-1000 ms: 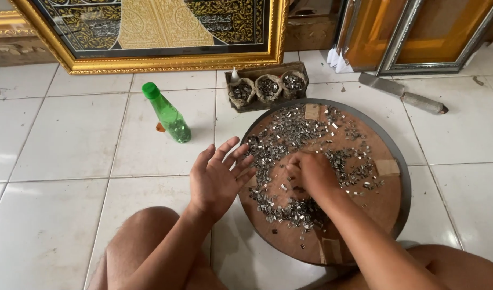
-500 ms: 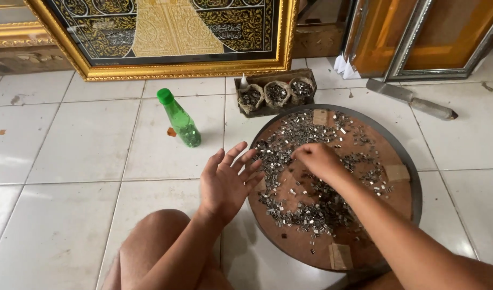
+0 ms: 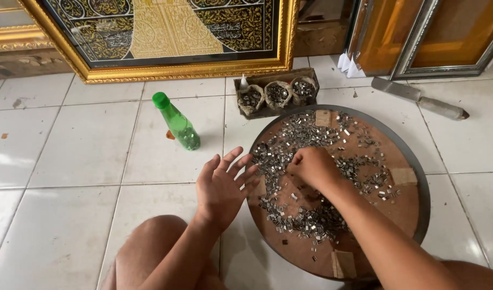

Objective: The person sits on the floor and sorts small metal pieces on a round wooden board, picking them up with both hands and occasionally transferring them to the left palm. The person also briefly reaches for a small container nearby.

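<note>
A round brown wooden tray (image 3: 402, 209) with a dark metal rim lies on the white tile floor, strewn with several small silver metal clips (image 3: 305, 220). My right hand (image 3: 314, 169) rests on the pile near the tray's middle, fingers curled down into the clips; what it pinches is hidden. My left hand (image 3: 223, 185) hovers flat, palm down and fingers spread, just at the tray's left rim, holding nothing.
A green plastic bottle (image 3: 178, 123) stands on the floor to the left. Three small cups of clips sit in a dark box (image 3: 277, 94) behind the tray. A gold-framed picture (image 3: 166, 37) leans at the back. A trowel-like tool (image 3: 421, 99) lies at right. My bare knees are below.
My right hand has shifted across the clips toward the upper middle of the tray. My left hand stays spread by the rim. The camera has drifted slightly.
</note>
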